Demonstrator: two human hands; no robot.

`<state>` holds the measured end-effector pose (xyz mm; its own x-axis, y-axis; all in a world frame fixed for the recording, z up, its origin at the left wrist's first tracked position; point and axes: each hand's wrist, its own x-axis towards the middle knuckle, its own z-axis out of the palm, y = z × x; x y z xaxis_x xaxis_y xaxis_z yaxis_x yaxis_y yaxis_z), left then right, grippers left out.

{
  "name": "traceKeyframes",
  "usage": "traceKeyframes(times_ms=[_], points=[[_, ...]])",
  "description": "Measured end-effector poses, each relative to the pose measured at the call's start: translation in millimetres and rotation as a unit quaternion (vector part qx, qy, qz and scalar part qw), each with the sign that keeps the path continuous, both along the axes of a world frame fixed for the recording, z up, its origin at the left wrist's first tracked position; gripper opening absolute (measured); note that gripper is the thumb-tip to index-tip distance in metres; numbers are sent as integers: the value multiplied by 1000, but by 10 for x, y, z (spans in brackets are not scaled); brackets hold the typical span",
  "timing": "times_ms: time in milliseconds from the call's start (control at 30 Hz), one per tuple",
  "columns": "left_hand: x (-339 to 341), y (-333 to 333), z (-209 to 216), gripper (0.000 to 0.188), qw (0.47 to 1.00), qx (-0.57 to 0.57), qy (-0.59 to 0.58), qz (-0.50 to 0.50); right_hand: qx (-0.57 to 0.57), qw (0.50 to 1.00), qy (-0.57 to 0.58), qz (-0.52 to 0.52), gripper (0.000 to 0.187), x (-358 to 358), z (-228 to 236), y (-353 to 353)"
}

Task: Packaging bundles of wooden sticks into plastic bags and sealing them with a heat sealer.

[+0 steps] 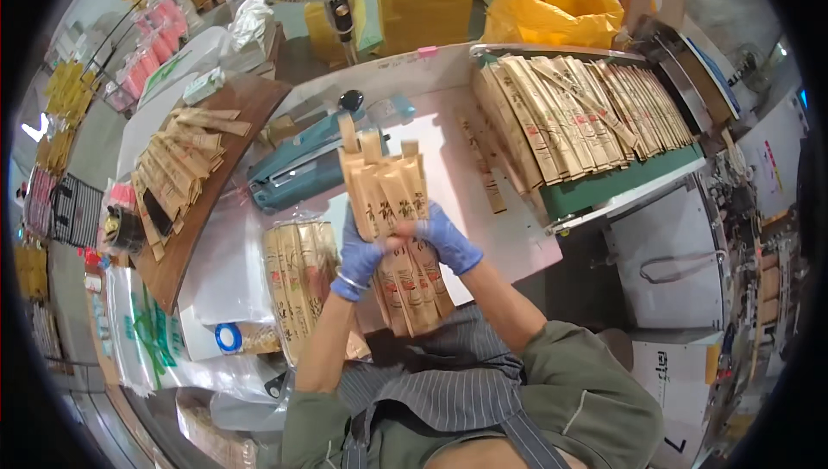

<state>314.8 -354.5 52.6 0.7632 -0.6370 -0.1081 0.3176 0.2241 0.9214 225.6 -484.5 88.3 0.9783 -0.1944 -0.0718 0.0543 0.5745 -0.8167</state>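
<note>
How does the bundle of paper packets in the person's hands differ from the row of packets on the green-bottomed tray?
The bundle of paper packets is clasped by the left hand and right hand; the row of packets lies on the green-bottomed tray. The bundle is narrow, while the row spreads much wider, with many more packets. Both show brown paper with dark and red printing.

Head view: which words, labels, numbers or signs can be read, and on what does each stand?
Wording is described here, not copied.
Held paper sleeves: dark characters and red marks, partly blurred.
Sleeves in the tray: similar marks, too small to read.
Packed sleeves left of centre: dark and red marks, too small.
White box, lower right: bold dark characters and a numeral.
Clear bag, left: green print, unclear.
</note>
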Motion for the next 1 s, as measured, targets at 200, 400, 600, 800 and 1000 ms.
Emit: traceKeyframes(times_ms=[200, 400, 600, 800, 1000], points=[[-213, 276, 809, 81, 978, -117, -158, -72, -280, 939, -199, 21, 110, -51, 473, 108], [-346, 454, 729, 73, 971, -130, -196, -55, -400, 871, -283, 8, 96, -65, 657, 261], [-247, 911, 244, 70, 979, 5, -161, -123, -414, 902, -124, 3, 71, 222, 793, 620], [-668, 1380, 643, 56, 990, 116, 68, -42, -60, 934, 60, 348, 34, 341, 5, 744], [822, 3150, 86, 13, 800, 416, -397, 169, -120, 940, 106, 300, 32, 335, -85, 955]])
